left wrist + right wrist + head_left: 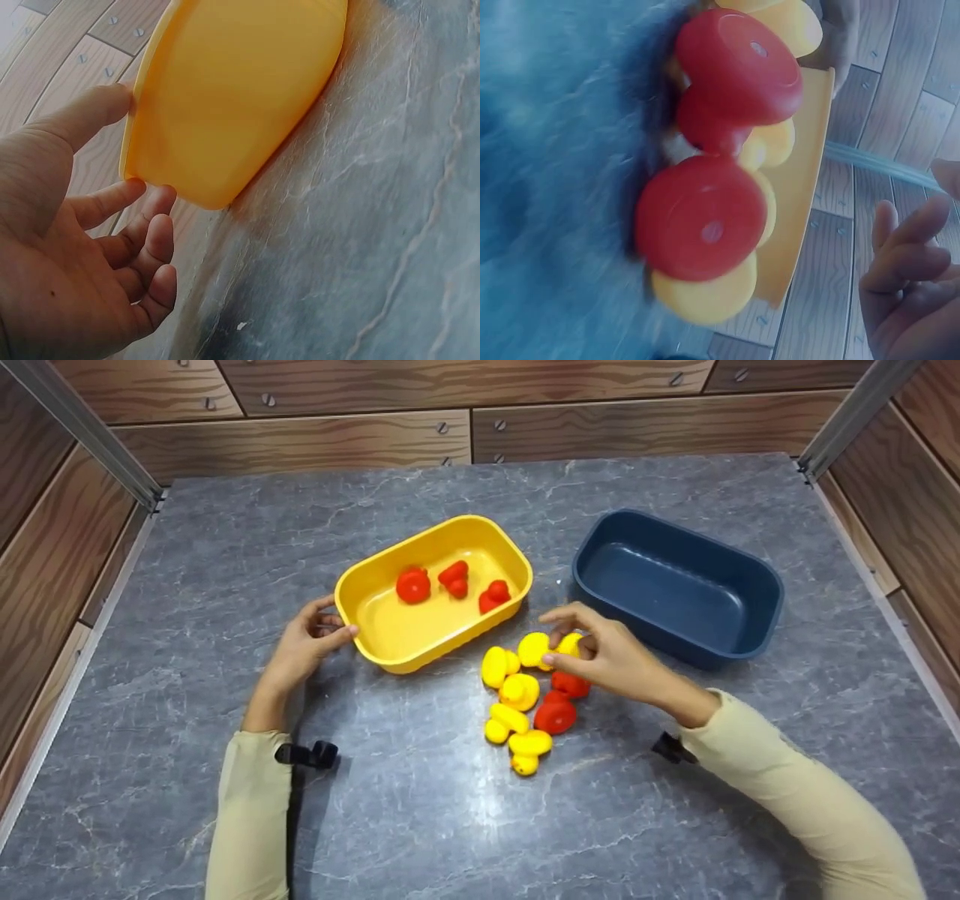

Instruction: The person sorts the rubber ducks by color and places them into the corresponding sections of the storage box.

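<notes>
My left hand point(304, 645) holds the near left end of a yellow bin point(420, 654), thumb and fingertips at its rim in the left wrist view. Three red rubber ducks point(413, 586) lie inside this bin. Just over a cluster of toys on the table, my right hand point(611, 656) hovers with loosely bent fingers and nothing between them. Several yellow rubber ducks point(519, 691) make up most of that cluster, and two red ducks point(556, 714) lie along its right side. The hand partly covers the yellow duck point(571, 645) at the cluster's far right.
A dark blue bin point(679, 585) with nothing in it stands at the right, behind my right hand. All of this sits on a grey marbled table point(420, 810). Wood-patterned panels point(337, 439) border the table at the back and sides.
</notes>
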Motion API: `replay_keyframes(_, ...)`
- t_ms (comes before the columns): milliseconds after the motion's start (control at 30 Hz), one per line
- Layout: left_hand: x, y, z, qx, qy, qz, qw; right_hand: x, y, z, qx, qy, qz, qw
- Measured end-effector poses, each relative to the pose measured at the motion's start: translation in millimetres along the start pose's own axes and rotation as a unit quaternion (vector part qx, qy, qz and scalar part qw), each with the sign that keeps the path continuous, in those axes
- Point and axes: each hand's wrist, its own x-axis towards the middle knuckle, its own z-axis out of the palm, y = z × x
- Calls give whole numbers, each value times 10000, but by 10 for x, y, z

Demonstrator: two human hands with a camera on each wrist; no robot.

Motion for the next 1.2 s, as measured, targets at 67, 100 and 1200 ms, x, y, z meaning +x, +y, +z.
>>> replay_keyframes(67, -4, -3, -4, 12, -13, 50, 10000, -55, 33, -45, 47, 18, 77, 10000)
replay_keyframes(100, -7, -3, -5, 5, -15, 68, 10000, -82, 51, -64, 71, 12, 118, 9999)
replay_keyframes(1200, -10, 4, 13, -97, 32, -63, 9999, -456, 420, 89, -337, -1115, 341, 9926)
